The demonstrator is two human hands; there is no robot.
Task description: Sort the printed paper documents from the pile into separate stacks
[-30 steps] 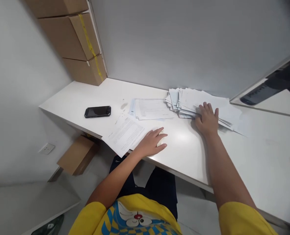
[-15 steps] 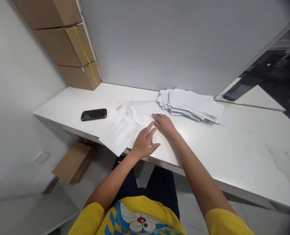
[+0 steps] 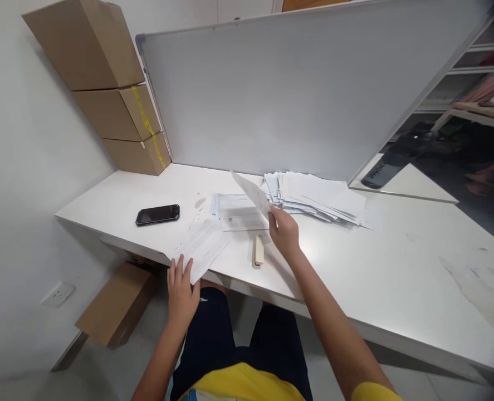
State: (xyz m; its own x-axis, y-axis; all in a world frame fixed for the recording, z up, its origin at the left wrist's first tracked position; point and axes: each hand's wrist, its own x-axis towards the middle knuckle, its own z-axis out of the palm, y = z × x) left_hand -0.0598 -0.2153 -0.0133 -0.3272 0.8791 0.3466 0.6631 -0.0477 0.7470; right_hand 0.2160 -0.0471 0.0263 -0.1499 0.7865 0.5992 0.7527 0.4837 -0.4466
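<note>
My right hand pinches the edge of a sheet of paper, raised and tilted above the desk. Beneath it lie other printed papers and, nearer me, a small cream stapler. At the desk's front edge my left hand rests its outstretched fingers on the near end of a printed sheet. A thick, uneven stack of papers lies to the right, behind my right hand.
A black phone lies on the white desk, left of the papers. Stacked cardboard boxes stand at the back left. A whiteboard rises behind the desk, and another cardboard box sits below at left.
My right hand has lifted a sheet off the papers. My left hand has moved left and towards me, onto the printed sheet, and the stapler has come into plain sight. The view has tilted up.
</note>
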